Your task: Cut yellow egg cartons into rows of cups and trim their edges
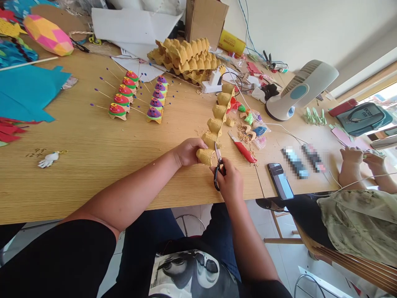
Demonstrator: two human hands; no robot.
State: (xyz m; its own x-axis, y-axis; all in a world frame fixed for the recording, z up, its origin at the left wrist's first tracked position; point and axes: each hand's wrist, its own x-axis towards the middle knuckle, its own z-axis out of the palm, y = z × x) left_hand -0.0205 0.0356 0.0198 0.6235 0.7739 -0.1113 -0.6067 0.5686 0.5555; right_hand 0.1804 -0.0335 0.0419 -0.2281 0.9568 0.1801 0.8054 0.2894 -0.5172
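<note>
A long strip of yellow egg-carton cups (219, 111) reaches away from me over the table. My left hand (190, 152) grips its near end. Black-handled scissors (216, 178) are in my right hand (231, 180), their blades against the strip between its two nearest cups. Right of the strip lies a red-handled cutter (243, 151), beside cut carton bits (247, 133) and bags of coloured clay. Two rows of painted cups, one red and green (118, 105), the other purple and green (155, 109), stand to the left with pins stuck in them.
Stacked egg cartons (186, 58) and a power strip (212, 86) are at the back. A fan (299, 91) and phone (281, 181) stand and lie to the right, near another person's hands (352, 159). Blue felt (27, 93) covers the left side, above a small white figure (49, 159).
</note>
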